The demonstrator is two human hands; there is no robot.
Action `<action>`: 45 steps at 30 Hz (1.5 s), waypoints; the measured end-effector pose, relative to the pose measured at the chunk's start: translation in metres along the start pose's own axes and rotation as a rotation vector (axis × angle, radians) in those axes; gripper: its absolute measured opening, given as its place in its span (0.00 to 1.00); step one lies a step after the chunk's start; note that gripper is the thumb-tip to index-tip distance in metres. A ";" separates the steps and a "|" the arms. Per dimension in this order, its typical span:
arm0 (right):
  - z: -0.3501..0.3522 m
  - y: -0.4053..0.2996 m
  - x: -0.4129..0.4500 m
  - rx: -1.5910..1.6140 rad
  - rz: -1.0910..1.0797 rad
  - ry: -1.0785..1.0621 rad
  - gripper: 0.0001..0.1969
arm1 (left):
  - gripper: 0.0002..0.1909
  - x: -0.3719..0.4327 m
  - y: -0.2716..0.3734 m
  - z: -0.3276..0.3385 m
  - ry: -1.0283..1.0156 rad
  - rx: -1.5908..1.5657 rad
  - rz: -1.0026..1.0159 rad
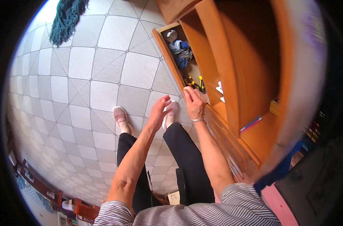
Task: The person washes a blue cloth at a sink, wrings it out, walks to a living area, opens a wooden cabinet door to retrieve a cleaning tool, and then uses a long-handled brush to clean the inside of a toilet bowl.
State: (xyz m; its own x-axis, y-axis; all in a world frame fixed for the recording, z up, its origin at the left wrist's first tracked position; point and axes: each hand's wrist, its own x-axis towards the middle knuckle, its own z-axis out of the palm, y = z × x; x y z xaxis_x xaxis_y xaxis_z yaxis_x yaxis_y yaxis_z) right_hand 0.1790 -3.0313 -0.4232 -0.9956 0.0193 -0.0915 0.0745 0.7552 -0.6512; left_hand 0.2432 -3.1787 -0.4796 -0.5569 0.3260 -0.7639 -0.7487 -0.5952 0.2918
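A wooden drawer [171, 60] stands pulled out from an orange-brown wooden cabinet [216, 36]. Inside it are bundled cloth items [180, 48] in grey, white and blue. Yellow-and-black handled tools [201, 83] lie at its near end. My right hand [195, 104], with a bracelet at the wrist, is at this near end, its fingers curled by the corner of the drawer front; whether they grip the edge is hidden. My left hand [159, 109] hovers above the tiled floor with fingers apart, nothing in it, left of the drawer.
Pink and grey pens [251, 124] lie on a cabinet shelf [256, 141], with small white objects [219, 88] in a narrower compartment. A dark green mop head [67, 21] rests on the tiled floor [103, 70] at upper left. Wooden furniture [86, 210] stands at lower left.
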 end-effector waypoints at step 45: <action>-0.505 -0.119 -0.869 0.276 0.906 1.415 0.18 | 0.14 -0.606 -0.468 0.436 -1.509 1.632 -0.353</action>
State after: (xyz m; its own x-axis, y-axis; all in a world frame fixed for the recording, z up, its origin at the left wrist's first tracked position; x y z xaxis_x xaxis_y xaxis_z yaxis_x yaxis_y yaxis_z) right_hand 1.0063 -2.8070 0.1146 0.1112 0.9873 0.1138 0.4594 0.0505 -0.8868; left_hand 0.7747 -2.7776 0.0973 0.4363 0.8651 -0.2473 0.0311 0.2602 0.9651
